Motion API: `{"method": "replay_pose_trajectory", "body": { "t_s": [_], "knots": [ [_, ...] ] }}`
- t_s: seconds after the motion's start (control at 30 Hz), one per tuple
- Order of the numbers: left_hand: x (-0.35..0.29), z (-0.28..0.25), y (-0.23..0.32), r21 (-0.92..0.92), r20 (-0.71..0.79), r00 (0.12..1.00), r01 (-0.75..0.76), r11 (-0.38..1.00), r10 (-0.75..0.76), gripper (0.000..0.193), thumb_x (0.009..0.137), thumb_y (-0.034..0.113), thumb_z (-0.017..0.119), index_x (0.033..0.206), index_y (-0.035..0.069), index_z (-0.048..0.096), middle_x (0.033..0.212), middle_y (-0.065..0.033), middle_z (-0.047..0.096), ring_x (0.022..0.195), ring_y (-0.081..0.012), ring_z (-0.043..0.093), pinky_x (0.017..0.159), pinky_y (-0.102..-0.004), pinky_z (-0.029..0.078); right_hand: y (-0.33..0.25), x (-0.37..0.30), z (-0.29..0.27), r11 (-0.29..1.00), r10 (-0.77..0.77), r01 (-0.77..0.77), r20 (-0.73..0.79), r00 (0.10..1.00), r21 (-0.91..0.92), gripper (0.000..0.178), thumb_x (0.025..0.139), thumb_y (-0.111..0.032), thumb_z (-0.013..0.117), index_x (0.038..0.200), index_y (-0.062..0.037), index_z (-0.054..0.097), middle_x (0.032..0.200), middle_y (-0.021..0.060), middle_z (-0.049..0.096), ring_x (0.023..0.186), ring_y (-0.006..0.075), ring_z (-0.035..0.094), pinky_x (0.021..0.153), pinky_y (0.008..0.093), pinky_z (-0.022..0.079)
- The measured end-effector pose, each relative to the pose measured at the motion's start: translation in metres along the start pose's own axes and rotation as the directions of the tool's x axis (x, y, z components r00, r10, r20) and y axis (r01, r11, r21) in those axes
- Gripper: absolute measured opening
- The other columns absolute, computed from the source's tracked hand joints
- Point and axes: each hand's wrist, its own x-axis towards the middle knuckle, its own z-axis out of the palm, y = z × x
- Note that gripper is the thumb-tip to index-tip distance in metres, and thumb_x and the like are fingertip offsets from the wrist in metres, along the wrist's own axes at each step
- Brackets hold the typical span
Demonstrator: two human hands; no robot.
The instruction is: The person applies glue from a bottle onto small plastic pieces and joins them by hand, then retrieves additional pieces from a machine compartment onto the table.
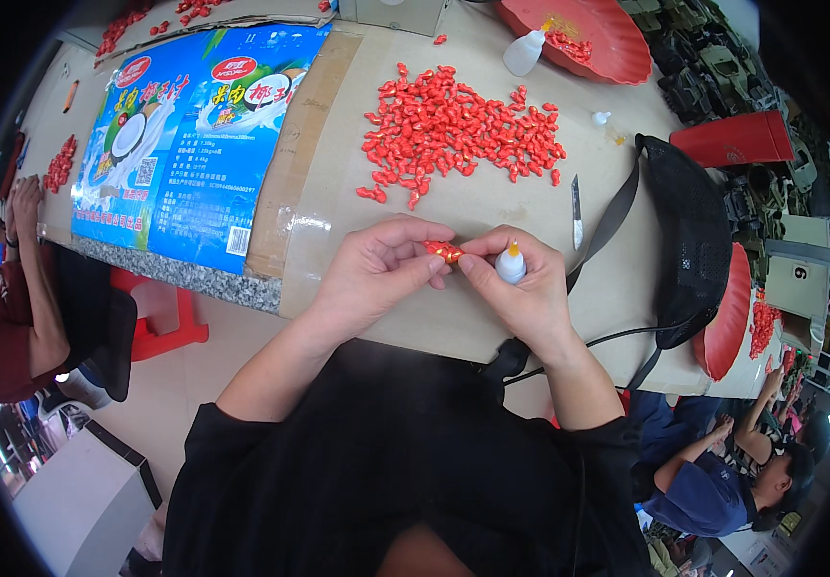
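Observation:
Between the fingertips of my left hand (381, 264) and my right hand (528, 293) is a small glossy red piece with gold markings (443, 251). Both hands are closed, pinching it from either side just above the near table edge. My right hand also keeps a small white squeeze bottle (510, 265) with a yellow tip tucked upright against its fingers. Beyond my hands lies a loose pile of similar small red pieces (434, 125). To the right of the pile rests a thin knife with a pointed blade (576, 207).
A flattened blue printed carton (198, 144) covers the table at left. At the back right are a red plate (617, 38) and a larger white squeeze bottle (523, 54). A black mesh bag (689, 240) and red cylinder (732, 140) stand right. Other people sit at both sides.

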Motion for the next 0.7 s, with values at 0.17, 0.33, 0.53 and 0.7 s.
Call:
{"method": "replay_pose_trajectory", "body": {
  "t_s": [0.17, 0.33, 0.53, 0.7],
  "knots": [
    [-0.0006, 0.0013, -0.0002, 0.029, -0.001, 1.000, 0.015, 0.999, -0.015, 0.023, 0.079, 0.002, 0.053, 0.102, -0.001, 0.052, 0.084, -0.0056, 0.056, 0.071, -0.0091, 0.054, 0.065, -0.0205, 0.044, 0.0029, 0.0012, -0.0001, 0.985, -0.166, 0.168, 0.049, 0.985, -0.048, 0.006, 0.071, -0.001, 0.058, 0.076, 0.0005, 0.058, 0.071, 0.0052, 0.054, 0.066, 0.0103, 0.051, 0.059, 0.0232, 0.040],
    [-0.0015, 0.0028, 0.0003, 0.055, -0.007, 1.000, 0.017, 0.998, -0.017, 0.021, 0.080, 0.001, 0.052, 0.101, -0.002, 0.052, 0.085, -0.0071, 0.057, 0.070, -0.0092, 0.053, 0.064, -0.0207, 0.045, 0.0052, 0.0030, 0.0014, 0.982, -0.185, 0.187, 0.073, 0.980, -0.022, 0.004, 0.070, 0.001, 0.057, 0.074, 0.0005, 0.057, 0.072, 0.0057, 0.054, 0.066, 0.0117, 0.051, 0.060, 0.0241, 0.040],
    [-0.0006, 0.0028, 0.0004, 0.076, -0.011, 1.000, 0.028, 0.997, -0.027, 0.020, 0.080, 0.000, 0.051, 0.100, -0.002, 0.051, 0.085, -0.0075, 0.057, 0.069, -0.0090, 0.053, 0.063, -0.0206, 0.044, 0.0072, 0.0040, 0.0025, 0.985, -0.172, 0.171, 0.088, 0.981, 0.011, 0.004, 0.070, 0.002, 0.055, 0.073, 0.0008, 0.055, 0.073, 0.0059, 0.054, 0.067, 0.0118, 0.051, 0.060, 0.0239, 0.040],
    [0.0011, 0.0026, -0.0004, 0.075, -0.004, 0.999, 0.038, 0.996, -0.038, 0.020, 0.080, 0.000, 0.051, 0.100, -0.003, 0.051, 0.085, -0.0074, 0.057, 0.069, -0.0087, 0.053, 0.063, -0.0206, 0.044, 0.0087, 0.0037, 0.0005, 0.987, -0.161, 0.159, 0.105, 0.981, 0.030, 0.004, 0.071, 0.004, 0.055, 0.074, 0.0012, 0.055, 0.076, 0.0050, 0.053, 0.069, 0.0098, 0.049, 0.062, 0.0217, 0.038]
  ]
}}
